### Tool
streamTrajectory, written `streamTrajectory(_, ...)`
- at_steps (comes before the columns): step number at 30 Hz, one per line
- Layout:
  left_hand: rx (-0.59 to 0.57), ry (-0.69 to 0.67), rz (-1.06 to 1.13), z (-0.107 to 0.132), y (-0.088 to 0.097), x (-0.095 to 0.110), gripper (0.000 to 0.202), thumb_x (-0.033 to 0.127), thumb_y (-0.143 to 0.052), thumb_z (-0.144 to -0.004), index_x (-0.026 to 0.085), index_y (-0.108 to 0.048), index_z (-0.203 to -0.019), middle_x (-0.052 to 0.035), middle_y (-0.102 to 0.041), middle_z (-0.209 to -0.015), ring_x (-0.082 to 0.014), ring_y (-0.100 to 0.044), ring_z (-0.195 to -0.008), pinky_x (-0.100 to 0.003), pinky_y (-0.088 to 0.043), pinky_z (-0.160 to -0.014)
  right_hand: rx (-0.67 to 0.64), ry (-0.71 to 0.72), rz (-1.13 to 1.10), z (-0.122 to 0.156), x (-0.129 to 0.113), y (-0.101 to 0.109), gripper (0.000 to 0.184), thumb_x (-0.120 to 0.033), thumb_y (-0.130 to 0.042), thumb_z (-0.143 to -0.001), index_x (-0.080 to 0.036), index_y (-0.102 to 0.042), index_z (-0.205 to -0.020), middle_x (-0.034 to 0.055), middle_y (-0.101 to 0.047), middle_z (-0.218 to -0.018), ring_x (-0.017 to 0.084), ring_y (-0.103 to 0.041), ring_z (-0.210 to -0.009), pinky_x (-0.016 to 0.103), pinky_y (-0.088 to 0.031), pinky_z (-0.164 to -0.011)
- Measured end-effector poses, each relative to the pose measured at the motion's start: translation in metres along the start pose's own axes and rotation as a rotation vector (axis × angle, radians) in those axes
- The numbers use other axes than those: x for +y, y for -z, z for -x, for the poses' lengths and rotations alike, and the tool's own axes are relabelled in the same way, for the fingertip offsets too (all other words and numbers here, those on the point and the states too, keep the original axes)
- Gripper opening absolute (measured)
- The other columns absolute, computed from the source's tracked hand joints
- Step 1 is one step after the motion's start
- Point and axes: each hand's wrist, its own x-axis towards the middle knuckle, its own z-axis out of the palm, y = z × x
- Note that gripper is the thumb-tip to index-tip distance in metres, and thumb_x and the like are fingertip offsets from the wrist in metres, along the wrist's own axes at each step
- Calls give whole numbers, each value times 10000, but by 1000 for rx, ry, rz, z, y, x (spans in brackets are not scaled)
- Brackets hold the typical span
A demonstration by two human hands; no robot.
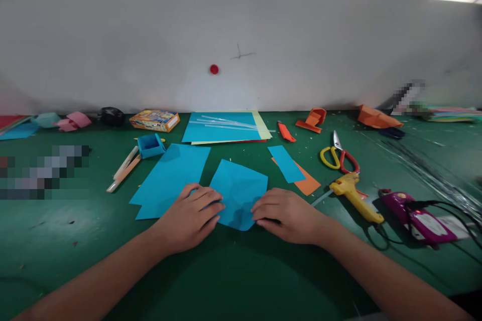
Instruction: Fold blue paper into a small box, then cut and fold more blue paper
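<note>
A blue sheet of paper (239, 188) lies in front of me, its near edge bowed and slightly raised. My left hand (194, 215) grips its left side with the fingers curled, and the thumb is partly hidden. On the right side, my right hand (286, 214) pinches the paper near its lower corner. Larger blue sheets (169, 175) lie flat to the left, close to my left hand. Right of the held paper, a blue strip (286, 163) rests over an orange piece of paper (309, 185).
Scissors (339, 153), a yellow glue gun (356, 195) and a purple corded power strip (417, 218) lie at right. Behind are an orange cutter (286, 131), stacked paper with clear glue sticks (226, 124) and a box (154, 120). A blue paper box (150, 145) sits left.
</note>
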Motion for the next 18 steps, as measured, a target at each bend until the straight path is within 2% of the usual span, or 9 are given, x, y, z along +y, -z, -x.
streamTrajectory(5,-10,-34,-3,1,0,-1,267,258,-471,-1069,236,-685,-1227,-86,-624,-1451,-285,-573,-1303,-468,-375,-1071,0,-10,-17,-1,-2,2,188,-272,-542,-1059,-220,-721,-1080,68,-784,-1079,209,-708,-1017,361,-500,-902)
streamTrajectory(13,-38,-74,75,1,2,-2,276,276,-510,-1053,238,-674,-1271,-94,-629,-1454,-282,-608,-1271,-463,-435,-1070,4,-9,-21,-2,-6,2,217,-294,-513,-1070,-223,-718,-1070,45,-789,-990,200,-704,-915,339,-492,-821)
streamTrajectory(18,-10,-131,120,4,6,6,315,252,-516,-1033,236,-639,-1323,-115,-598,-1492,-281,-626,-1247,-447,-514,-1027,23,30,-43,-3,-13,2,221,-299,-512,-1070,-220,-718,-1073,45,-786,-951,198,-696,-886,335,-490,-790)
